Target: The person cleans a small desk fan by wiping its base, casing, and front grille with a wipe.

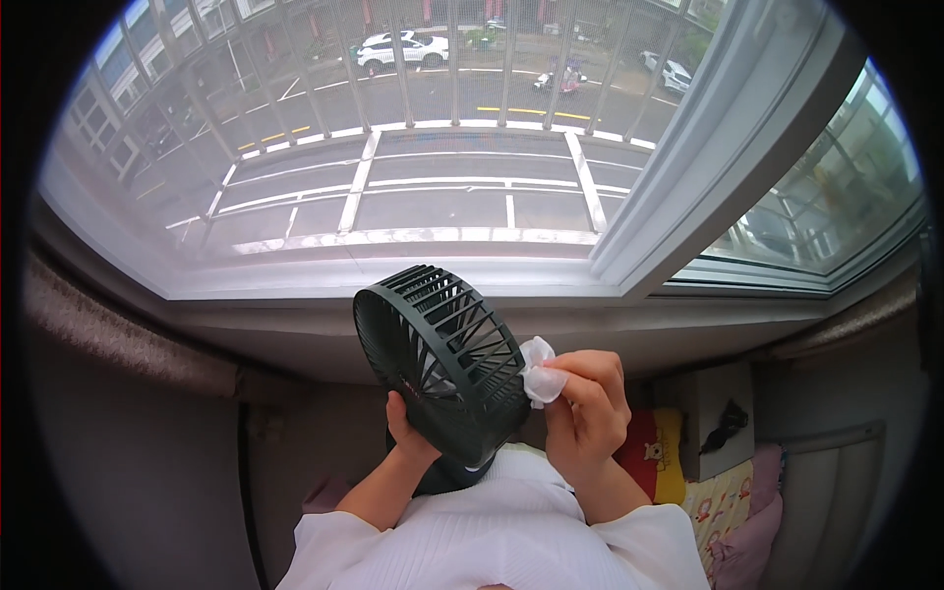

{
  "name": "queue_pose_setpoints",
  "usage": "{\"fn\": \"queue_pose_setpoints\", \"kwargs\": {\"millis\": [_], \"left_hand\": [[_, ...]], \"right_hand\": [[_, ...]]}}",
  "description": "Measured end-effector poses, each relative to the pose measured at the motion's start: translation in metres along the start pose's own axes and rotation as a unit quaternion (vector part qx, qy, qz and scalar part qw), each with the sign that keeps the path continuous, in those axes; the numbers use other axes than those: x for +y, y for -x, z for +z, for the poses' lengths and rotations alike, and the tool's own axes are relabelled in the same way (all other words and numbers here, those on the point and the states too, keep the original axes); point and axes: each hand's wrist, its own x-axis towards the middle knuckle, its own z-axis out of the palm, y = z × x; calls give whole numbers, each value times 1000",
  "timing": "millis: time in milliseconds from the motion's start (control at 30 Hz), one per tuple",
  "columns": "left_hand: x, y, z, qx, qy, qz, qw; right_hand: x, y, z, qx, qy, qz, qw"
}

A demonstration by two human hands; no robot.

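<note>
A dark green desk fan with a slatted round cage is held up before my chest, tilted to the left. Around its lower left side wraps my left hand, thumb on the cage rim and the other fingers hidden behind the fan. My right hand pinches a crumpled white tissue, which touches the right side of the cage. Below the cage, part of the fan's dark base shows against my white top.
Ahead is a window with a white frame and a sill below it. Barred glass looks onto a street. On the right lie a red and yellow cushion, patterned bedding and a box-like grey surface with a dark item on it.
</note>
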Motion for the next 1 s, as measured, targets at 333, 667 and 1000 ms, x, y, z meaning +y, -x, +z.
{"fn": "queue_pose_setpoints", "kwargs": {"millis": [333,667,1000], "left_hand": [[15,-25,19,-51,57,-6,997],[42,-54,45,-108,-2,3,994],[15,-18,2,-95,-70,-59,991]], "right_hand": [[-16,27,18,27,-387,134,912],[-25,24,24,-51,-177,25,983],[0,14,1,28,-140,83,986]]}}
